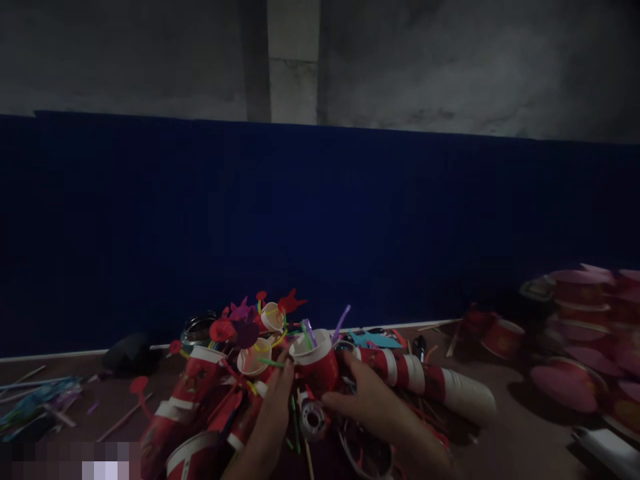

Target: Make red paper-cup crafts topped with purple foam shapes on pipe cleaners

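Between my two hands stands a red paper cup (320, 370) with a white rim. Green and purple straw pieces (309, 333) stick out of its top. My left hand (274, 410) lies along the cup's left side, fingers against it. On the other side my right hand (373, 403) curves around the cup, its thumb at the front. Just below the cup is a pale roll with a dark hole (313, 418), perhaps tape. Left of my hands lie several red paper cups (193, 380), some with coloured cut-outs. A row of nested cups (425, 380) lies beyond my right hand.
A blue panel (320, 220) rises behind the table. Cups with pink discs (580, 347) are piled at the right, near a white object (605, 447). Loose straws and scraps (43, 400) lie at the left. A glass jar (197, 330) and blue paper (377, 340) are at the back.
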Demonstrator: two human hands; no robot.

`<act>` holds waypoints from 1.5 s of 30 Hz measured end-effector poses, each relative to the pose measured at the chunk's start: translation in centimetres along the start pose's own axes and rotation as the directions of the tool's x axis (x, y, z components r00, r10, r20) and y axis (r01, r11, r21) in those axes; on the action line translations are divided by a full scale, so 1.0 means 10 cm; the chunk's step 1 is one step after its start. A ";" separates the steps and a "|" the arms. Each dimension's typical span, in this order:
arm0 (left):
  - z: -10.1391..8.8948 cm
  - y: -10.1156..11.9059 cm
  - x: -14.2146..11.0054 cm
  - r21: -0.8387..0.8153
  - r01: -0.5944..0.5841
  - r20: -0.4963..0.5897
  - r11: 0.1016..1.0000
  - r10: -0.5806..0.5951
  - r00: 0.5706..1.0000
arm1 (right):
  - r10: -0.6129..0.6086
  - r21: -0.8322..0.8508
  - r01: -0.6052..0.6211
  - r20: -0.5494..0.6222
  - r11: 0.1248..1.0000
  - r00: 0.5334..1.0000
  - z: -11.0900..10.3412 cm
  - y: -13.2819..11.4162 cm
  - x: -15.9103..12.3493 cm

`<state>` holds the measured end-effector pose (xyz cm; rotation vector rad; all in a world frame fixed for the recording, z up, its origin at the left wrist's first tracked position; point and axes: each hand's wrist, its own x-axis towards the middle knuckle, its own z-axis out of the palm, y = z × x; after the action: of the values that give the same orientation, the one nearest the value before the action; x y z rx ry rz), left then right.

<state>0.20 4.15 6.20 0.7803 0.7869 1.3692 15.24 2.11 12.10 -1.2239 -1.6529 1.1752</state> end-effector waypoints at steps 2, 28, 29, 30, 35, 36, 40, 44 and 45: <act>0.02 0.09 -0.03 0.008 -0.017 -0.075 1.000 0.018 0.997 | -0.012 0.018 0.012 0.018 1.000 1.000 -0.01 0.01 0.02; 0.08 0.28 -0.13 0.027 -0.004 -0.068 1.000 0.006 0.998 | -0.139 0.103 0.136 0.016 0.985 0.990 0.06 0.03 0.06; 0.07 0.26 -0.11 0.053 -0.003 -0.068 0.999 0.007 0.998 | -0.162 0.042 0.163 -0.018 0.986 0.987 0.07 0.05 0.06; 0.05 0.25 -0.09 0.078 -0.001 -0.068 0.997 0.006 0.998 | -0.193 -0.029 0.192 -0.042 0.981 0.980 0.07 0.07 0.06; -0.04 0.19 0.00 0.156 0.027 -0.049 0.987 -0.020 0.999 | -0.136 -0.282 0.124 -0.026 0.951 0.990 0.04 0.12 0.00; -0.06 0.18 0.02 0.173 0.020 -0.035 0.985 -0.014 0.999 | -0.106 -0.283 0.096 -0.022 0.954 0.994 0.03 0.11 -0.01; -0.05 0.12 0.04 0.193 -0.037 -0.005 0.980 0.039 0.999 | -0.132 -0.183 0.129 -0.003 0.975 0.991 0.04 0.08 0.01; -0.05 0.05 0.02 0.191 -0.001 0.005 0.982 0.000 1.000 | -0.147 -0.117 0.150 0.032 0.982 0.989 0.10 0.13 0.04; -0.05 0.05 0.02 0.210 -0.011 0.027 0.978 0.006 1.000 | -0.147 -0.104 0.149 0.027 0.983 0.989 0.12 0.15 0.05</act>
<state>-0.47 4.41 6.31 0.9653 0.9188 1.2941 14.44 2.54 10.34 -1.1353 -1.8075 1.0222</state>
